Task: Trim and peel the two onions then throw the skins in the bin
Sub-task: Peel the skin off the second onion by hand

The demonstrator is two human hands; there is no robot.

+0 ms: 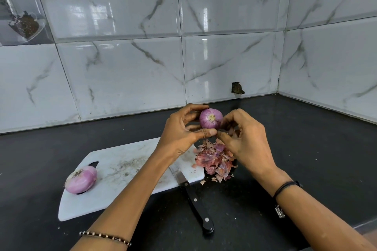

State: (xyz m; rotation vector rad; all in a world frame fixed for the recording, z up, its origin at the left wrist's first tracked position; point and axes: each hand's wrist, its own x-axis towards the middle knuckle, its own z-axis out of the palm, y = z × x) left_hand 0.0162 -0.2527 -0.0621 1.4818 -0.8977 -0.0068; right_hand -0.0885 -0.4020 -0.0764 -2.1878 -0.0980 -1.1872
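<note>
Left, on the cutting board's (122, 169) near end, the first onion (81, 179) lies apparently peeled. Our left hand (183, 128) grips the second onion (210, 118) in the air, cut end facing us, so its axis runs near-far. Touching its right flank, our right hand (244, 138) is just as near, w/ fingers curled & pinching a skin scrap (231, 131) directly over the skins pile (214, 159) at the board's right edge, so we judge the scrap can simply drop. The knife (195, 204) lies near-centre on the black counter (306, 149), marble-look tiled walls (122, 67) meet far right, and no bin is in view.
</note>
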